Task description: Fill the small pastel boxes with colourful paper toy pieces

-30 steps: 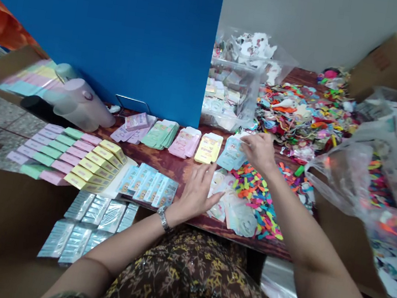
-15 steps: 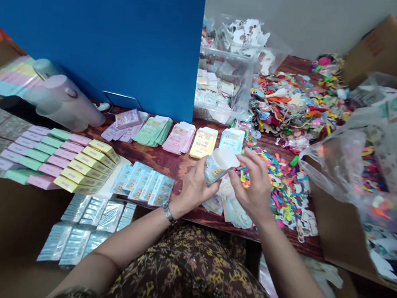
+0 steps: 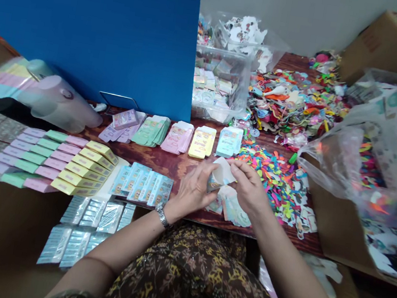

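left hand (image 3: 195, 187) clasping small carton (image 3: 214, 184), right hand (image 3: 251, 186) pinching its rim, both working above near edge of table (image 3: 167, 160); card looking light, probably creasing easily, sides offering safest hold

One open carton (image 3: 222, 173), five carton piles (image 3: 178, 137)

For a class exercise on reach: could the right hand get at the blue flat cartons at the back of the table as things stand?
Probably yes: the right hand is just in front of the blue flat cartons, with their top uncovered, though it is busy with an open carton.
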